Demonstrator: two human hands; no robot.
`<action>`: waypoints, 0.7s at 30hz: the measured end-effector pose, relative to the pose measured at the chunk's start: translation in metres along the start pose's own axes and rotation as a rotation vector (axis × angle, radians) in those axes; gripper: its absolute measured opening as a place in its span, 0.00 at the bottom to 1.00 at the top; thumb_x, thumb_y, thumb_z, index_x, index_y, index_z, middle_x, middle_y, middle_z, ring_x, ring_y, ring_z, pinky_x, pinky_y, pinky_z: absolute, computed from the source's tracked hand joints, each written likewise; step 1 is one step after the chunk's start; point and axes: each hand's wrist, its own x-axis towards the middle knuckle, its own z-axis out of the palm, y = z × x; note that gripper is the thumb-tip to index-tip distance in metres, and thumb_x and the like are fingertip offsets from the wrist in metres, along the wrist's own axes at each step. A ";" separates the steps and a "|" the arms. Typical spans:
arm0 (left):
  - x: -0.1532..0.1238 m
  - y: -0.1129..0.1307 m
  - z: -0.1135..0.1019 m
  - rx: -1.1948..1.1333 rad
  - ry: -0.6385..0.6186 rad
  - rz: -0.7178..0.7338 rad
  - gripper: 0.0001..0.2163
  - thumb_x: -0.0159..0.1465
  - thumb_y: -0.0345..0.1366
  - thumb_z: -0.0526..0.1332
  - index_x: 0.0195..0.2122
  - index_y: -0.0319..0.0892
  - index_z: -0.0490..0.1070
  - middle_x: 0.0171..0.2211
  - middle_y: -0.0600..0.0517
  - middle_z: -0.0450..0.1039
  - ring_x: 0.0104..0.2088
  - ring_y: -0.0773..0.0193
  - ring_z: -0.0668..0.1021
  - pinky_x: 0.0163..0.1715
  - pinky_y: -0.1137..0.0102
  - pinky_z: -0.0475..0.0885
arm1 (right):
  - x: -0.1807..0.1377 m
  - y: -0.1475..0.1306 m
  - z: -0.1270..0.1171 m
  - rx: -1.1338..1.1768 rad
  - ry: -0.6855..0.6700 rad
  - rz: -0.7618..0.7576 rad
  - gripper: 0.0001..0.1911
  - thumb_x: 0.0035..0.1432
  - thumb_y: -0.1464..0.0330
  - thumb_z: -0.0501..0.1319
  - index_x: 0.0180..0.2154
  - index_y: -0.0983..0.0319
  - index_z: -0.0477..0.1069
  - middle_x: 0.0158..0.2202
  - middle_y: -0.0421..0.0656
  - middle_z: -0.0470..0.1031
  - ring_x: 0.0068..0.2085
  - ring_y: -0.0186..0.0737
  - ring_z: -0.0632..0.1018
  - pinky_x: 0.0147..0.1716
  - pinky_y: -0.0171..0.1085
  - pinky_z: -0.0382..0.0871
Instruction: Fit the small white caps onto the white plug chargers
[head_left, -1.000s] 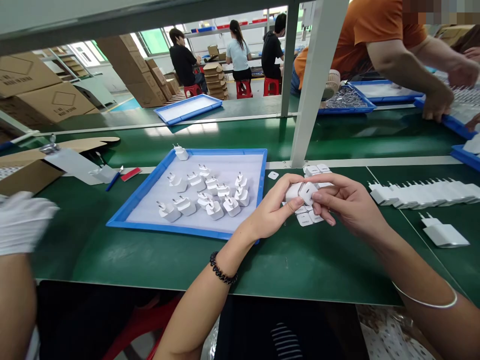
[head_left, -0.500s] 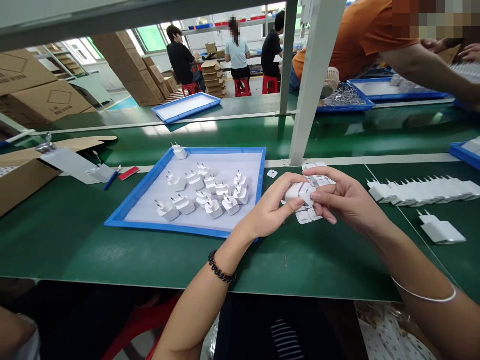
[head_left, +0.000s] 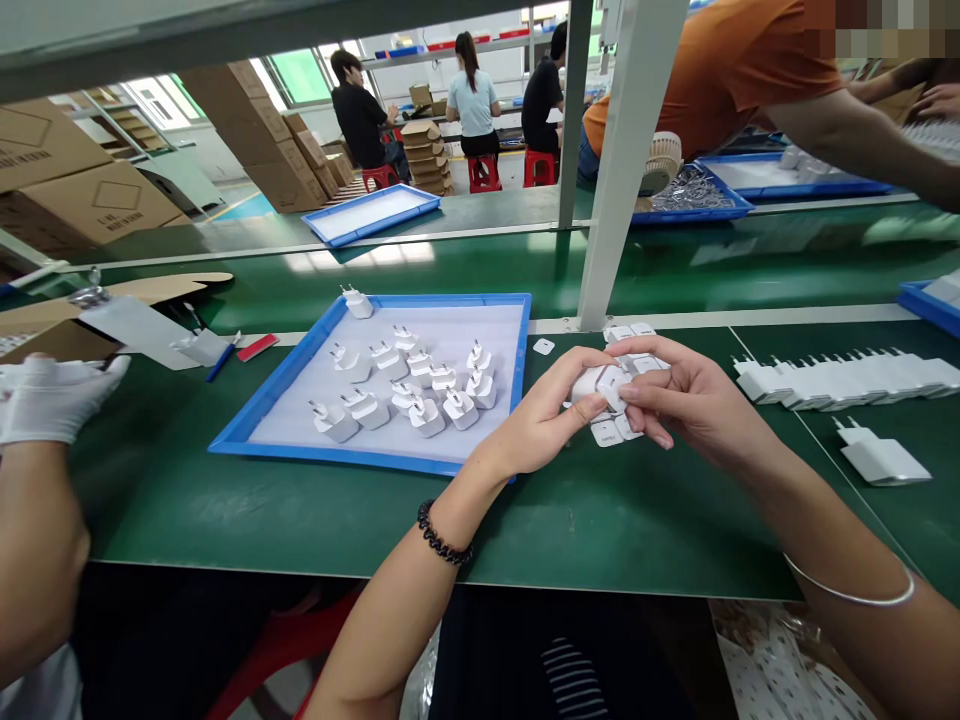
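Note:
Over the green bench, my left hand [head_left: 544,415] is closed around a white plug charger [head_left: 587,381], thumb below and fingers on top. My right hand [head_left: 694,395] is closed too, its thumb and fingertips pinching the charger's right end. A white squarish face shows there; I cannot tell if it is a separate plate. Below and behind the hands lie several small white rounded-square plates [head_left: 606,433]. One more plate [head_left: 544,346] sits apart, right of the blue-rimmed tray [head_left: 330,457]. Several white two-pin chargers [head_left: 426,416] stand in that tray.
At right, a row of chargers [head_left: 855,382] leans together, with a single charger [head_left: 885,456] in front. A white post [head_left: 619,190] rises behind my hands. On the left are a co-worker's gloved hand [head_left: 52,400], a blue pen [head_left: 222,362] and a red piece [head_left: 257,347].
A co-worker's gloved hand has come into view at the left edge. My hands stay almost in place around the charger. The orange-sleeved person's arm has shifted slightly.

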 end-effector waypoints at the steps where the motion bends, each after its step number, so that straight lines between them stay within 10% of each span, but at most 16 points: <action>1: 0.000 0.000 0.001 -0.010 -0.004 -0.015 0.14 0.70 0.44 0.55 0.52 0.43 0.65 0.49 0.46 0.67 0.49 0.58 0.71 0.52 0.66 0.67 | 0.000 0.000 0.000 -0.011 0.006 -0.005 0.17 0.59 0.67 0.68 0.50 0.59 0.70 0.20 0.36 0.76 0.16 0.28 0.70 0.19 0.29 0.64; 21: 0.001 -0.015 0.009 -0.077 0.026 -0.143 0.17 0.71 0.49 0.49 0.49 0.43 0.66 0.47 0.46 0.69 0.47 0.57 0.72 0.50 0.62 0.68 | -0.001 -0.002 0.005 -0.150 0.092 -0.024 0.19 0.58 0.66 0.67 0.50 0.60 0.68 0.20 0.36 0.77 0.16 0.33 0.74 0.18 0.31 0.68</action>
